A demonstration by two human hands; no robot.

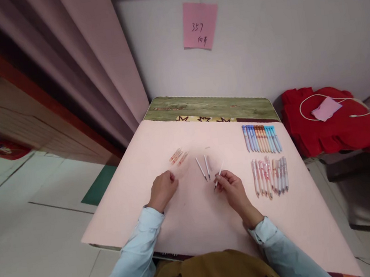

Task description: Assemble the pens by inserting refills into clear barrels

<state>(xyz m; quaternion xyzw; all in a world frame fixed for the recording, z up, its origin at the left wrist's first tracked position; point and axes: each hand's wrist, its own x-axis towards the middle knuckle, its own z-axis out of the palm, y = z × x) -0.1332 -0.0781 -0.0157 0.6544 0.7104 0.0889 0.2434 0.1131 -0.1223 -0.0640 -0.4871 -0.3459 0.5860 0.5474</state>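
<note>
My right hand [233, 187] pinches a thin white pen refill [219, 174] just above the pink-covered table [194, 210]. Two more refills [203, 167] lie side by side just left of it. My left hand [163, 189] rests on the table with its fingers curled; whether it holds anything is hidden. A few pinkish pen barrels [178, 156] lie beyond the left hand. To the right lie a row of blue and orange pens [261, 138] and, nearer me, a row of pale pink pens [271, 176].
A pink note [199, 25] hangs on the wall behind the table. Pink curtains [92, 55] fall at the left. A red cloth [336, 125] with a white cable and a pink slip lies on a seat to the right.
</note>
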